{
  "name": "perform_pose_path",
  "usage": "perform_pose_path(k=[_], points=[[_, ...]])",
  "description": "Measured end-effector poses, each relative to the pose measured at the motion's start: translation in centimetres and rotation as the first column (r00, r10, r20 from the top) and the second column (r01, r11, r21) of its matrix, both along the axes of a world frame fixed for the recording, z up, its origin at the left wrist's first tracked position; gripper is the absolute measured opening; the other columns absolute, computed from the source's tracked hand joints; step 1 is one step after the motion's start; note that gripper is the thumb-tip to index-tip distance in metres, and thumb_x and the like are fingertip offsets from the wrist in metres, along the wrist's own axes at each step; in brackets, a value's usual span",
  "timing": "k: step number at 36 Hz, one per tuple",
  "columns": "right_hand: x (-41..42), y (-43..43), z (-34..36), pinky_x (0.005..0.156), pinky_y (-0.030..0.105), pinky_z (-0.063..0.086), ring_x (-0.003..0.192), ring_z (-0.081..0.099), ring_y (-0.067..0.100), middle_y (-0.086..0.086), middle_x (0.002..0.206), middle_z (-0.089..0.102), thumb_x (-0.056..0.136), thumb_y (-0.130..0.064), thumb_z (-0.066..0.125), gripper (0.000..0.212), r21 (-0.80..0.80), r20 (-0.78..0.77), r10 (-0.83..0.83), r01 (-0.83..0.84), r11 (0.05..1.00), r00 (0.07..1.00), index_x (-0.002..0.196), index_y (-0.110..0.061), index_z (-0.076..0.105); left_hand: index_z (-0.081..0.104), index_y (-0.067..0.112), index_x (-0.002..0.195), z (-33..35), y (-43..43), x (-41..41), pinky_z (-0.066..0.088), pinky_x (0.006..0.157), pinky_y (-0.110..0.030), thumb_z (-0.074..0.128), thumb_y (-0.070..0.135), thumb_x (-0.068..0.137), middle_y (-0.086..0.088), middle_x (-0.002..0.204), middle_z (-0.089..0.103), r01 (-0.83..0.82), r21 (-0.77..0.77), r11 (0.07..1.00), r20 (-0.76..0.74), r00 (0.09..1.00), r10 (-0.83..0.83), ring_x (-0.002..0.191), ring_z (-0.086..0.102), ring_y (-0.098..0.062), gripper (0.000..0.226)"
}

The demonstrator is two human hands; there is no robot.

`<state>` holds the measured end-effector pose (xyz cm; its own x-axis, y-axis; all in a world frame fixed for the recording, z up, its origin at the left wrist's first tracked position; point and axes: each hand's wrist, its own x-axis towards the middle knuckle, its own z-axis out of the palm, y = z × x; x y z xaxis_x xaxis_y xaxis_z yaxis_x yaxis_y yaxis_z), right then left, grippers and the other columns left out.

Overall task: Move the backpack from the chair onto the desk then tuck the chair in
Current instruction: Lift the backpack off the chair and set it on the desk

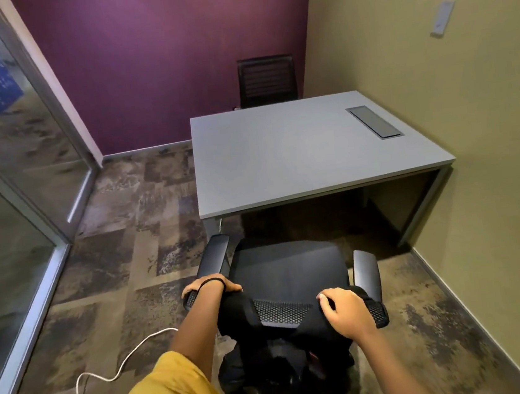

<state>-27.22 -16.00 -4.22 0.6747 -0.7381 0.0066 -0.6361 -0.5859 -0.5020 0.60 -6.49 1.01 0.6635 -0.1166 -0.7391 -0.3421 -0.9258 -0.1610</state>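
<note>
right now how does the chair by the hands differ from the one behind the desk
The near chair stands pulled out from the desk, with its whole seat and armrests in view; the far chair sits behind the desk, only its backrest showing. A backpack hangs off the near chair's back, where the left hand and right hand rest; the far chair carries nothing visible. Both are black.
</note>
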Motion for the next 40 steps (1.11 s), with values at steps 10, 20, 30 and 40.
perform_pose_path(k=[10, 20, 30, 40], points=[[0.0, 0.0, 0.1, 0.073, 0.015, 0.037, 0.087, 0.064, 0.013, -0.001, 0.098, 0.072, 0.093, -0.028, 0.045, 0.027, -0.003, 0.014, -0.001, 0.001, 1.0, 1.0, 0.097, -0.017, 0.07, -0.001, 0.007, 0.15, -1.2, 0.3, 1.3, 0.023, 0.117, -0.053, 0.066, 0.041, 0.085, -0.018, 0.158, 0.016, -0.004, -0.309, 0.951, -0.05, 0.999, -0.012, 0.142, 0.023, -0.038, 0.099], [-0.4, 0.2, 0.0, 0.077, 0.019, 0.042, 0.087, 0.064, 0.015, 0.002, 0.099, 0.072, 0.093, -0.028, 0.044, 0.028, 0.022, 0.011, 0.006, -0.006, 1.0, 1.0, 0.098, -0.016, 0.069, 0.021, 0.0, 0.142, -1.5, 2.2, 1.4, 0.033, 0.111, -0.047, 0.067, 0.025, 0.086, -0.023, 0.147, 0.035, -0.063, -0.478, 0.876, 0.005, 0.997, 0.074, 0.134, 0.037, -0.039, 0.077], [-0.7, 0.0, 0.1, 0.077, 0.017, 0.038, 0.09, 0.063, 0.014, 0.001, 0.101, 0.072, 0.094, -0.028, 0.043, 0.029, 0.02, -0.003, 0.009, -0.009, 1.0, 1.0, 0.099, -0.016, 0.069, 0.048, 0.013, 0.135, -1.9, 1.6, -1.4, 0.008, 0.114, -0.064, 0.05, 0.04, 0.093, -0.024, 0.15, 0.033, 0.109, -0.302, 0.947, 0.202, 0.978, -0.048, 0.14, 0.023, -0.046, 0.05], [-0.8, -0.2, 0.5, 0.089, 0.024, 0.043, 0.098, 0.062, 0.012, -0.005, 0.108, 0.07, 0.094, -0.038, 0.042, 0.033, 0.033, -0.056, 0.113, -0.111, 0.993, 0.992, 0.106, -0.023, 0.068, 0.043, 0.015, 0.139, -1.4, 1.7, -1.9, 0.007, 0.11, -0.069, 0.063, 0.064, 0.075, -0.022, 0.157, 0.013, 0.074, -0.237, 0.969, 0.156, 0.987, -0.037, 0.145, 0.005, -0.043, 0.083]])
